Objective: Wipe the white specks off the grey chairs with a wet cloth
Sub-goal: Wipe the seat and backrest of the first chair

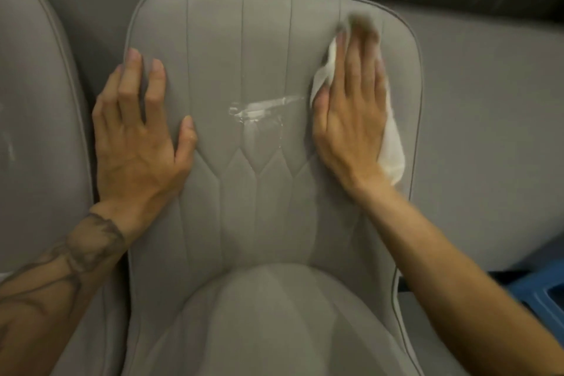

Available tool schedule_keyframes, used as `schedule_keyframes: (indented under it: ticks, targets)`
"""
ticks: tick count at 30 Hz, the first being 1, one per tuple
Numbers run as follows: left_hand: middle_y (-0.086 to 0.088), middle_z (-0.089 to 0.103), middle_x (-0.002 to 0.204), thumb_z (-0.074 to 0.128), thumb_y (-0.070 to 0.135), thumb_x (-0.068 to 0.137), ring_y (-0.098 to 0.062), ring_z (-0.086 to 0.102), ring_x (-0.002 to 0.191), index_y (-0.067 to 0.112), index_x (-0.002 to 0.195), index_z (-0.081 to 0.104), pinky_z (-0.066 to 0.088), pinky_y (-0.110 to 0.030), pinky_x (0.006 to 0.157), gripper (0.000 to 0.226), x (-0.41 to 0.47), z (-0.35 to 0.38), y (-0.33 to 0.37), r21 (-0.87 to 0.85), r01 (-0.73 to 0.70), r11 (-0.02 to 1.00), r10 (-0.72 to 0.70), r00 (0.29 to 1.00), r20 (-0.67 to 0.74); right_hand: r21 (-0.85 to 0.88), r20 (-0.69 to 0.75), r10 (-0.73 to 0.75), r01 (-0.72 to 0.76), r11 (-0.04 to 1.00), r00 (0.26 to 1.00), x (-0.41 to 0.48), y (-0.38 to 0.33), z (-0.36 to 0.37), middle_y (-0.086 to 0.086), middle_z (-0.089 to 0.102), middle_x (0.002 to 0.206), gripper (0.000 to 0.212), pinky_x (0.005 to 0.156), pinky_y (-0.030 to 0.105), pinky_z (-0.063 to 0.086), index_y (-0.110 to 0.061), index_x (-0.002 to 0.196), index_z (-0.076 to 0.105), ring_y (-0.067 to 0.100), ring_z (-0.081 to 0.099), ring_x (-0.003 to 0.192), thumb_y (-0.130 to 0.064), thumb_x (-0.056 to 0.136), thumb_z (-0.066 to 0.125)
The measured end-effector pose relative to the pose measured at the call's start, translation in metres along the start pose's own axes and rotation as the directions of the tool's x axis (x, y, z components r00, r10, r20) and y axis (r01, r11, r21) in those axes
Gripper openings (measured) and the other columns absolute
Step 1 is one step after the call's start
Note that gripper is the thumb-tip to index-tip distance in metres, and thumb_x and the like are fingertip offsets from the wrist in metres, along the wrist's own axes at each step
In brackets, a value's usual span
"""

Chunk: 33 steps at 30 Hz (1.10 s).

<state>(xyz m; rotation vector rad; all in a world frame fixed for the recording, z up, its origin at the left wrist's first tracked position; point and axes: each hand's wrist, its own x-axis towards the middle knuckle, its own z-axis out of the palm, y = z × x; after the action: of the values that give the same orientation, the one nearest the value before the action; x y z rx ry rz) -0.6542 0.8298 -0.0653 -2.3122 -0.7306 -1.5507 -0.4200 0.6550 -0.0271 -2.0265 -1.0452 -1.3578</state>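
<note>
Open grey backrest (pixel 259 64) between left hand (pixel 137 137) and right hand (pixel 351 119); neighbouring chair (pixel 36 101) close at left, blue object (pixel 540 293) lower right.

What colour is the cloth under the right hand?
White, clearest in the head view: cloth beneath the right hand.

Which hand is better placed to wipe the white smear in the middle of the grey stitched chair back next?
Right: the right hand presses the white cloth just beside the white smear; the left hand is bare.

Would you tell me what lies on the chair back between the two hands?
In the head view, a glossy white smear lies on the chair back between the left hand and the right hand.
</note>
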Motion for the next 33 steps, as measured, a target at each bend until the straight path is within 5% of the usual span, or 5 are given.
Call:
schedule_keyframes:
  ticks: [7, 14, 21, 27, 33]
  targets:
    - [-0.022, 0.021, 0.169, 0.043, 0.041, 0.106, -0.046, 0.031, 0.148, 0.010, 0.162, 0.022, 0.023, -0.050, 0.123, 0.067, 0.000, 0.000, 0.000, 0.027, -0.005, 1.000, 0.006, 1.000, -0.011, -0.007, 0.416, -0.162, 0.181, 0.983, 0.895, -0.205, -0.010, -0.004, 0.012, 0.021, 0.172, 0.062, 0.133, 0.043, 0.007, -0.010, 0.166, 0.011, 0.031, 0.024, 0.158, -0.033, 0.111, 0.027]
    - [-0.023, 0.023, 0.168, 0.042, 0.042, 0.106, -0.045, 0.032, 0.150, 0.009, 0.162, 0.024, 0.023, -0.048, 0.124, 0.067, 0.001, -0.002, 0.002, 0.038, 0.001, 0.999, 0.000, 1.000, -0.030, -0.058, 0.224, -0.043, 0.057, 0.997, 0.974, -0.139, -0.013, 0.021, 0.007, 0.005, 0.175, 0.063, 0.132, 0.042, 0.001, -0.012, 0.166, 0.006, 0.025, 0.005, 0.162, -0.034, 0.110, 0.024]
    - [-0.022, 0.023, 0.169, 0.043, 0.042, 0.106, -0.043, 0.032, 0.150, 0.008, 0.163, 0.025, 0.024, -0.047, 0.125, 0.069, -0.001, -0.002, 0.003, 0.063, 0.010, 0.998, -0.008, 0.999, -0.032, 0.112, 0.395, -0.447, 0.441, 0.890, 0.802, -0.235, -0.004, 0.018, 0.009, 0.049, 0.156, 0.056, 0.131, 0.039, 0.013, -0.010, 0.156, 0.043, 0.027, 0.038, 0.149, -0.028, 0.104, 0.055]
    - [-0.021, 0.025, 0.168, 0.042, 0.043, 0.106, -0.043, 0.034, 0.150, 0.009, 0.162, 0.026, 0.023, -0.045, 0.124, 0.068, 0.000, -0.001, 0.002, 0.086, 0.007, 0.996, -0.002, 0.999, -0.052, 0.020, 0.265, -0.251, 0.255, 0.967, 0.931, -0.202, -0.019, 0.037, 0.008, 0.028, 0.165, 0.063, 0.132, 0.040, 0.002, -0.013, 0.165, 0.013, 0.027, 0.020, 0.152, -0.031, 0.110, 0.037]
    - [-0.021, 0.025, 0.168, 0.042, 0.043, 0.106, -0.043, 0.035, 0.149, 0.009, 0.162, 0.027, 0.023, -0.045, 0.123, 0.068, -0.001, 0.000, 0.003, 0.084, 0.009, 0.996, -0.005, 0.999, -0.049, 0.026, 0.357, -0.321, 0.334, 0.942, 0.877, -0.218, -0.019, 0.024, 0.014, 0.048, 0.157, 0.057, 0.131, 0.041, 0.006, -0.007, 0.157, 0.040, 0.031, 0.040, 0.146, -0.029, 0.105, 0.051]
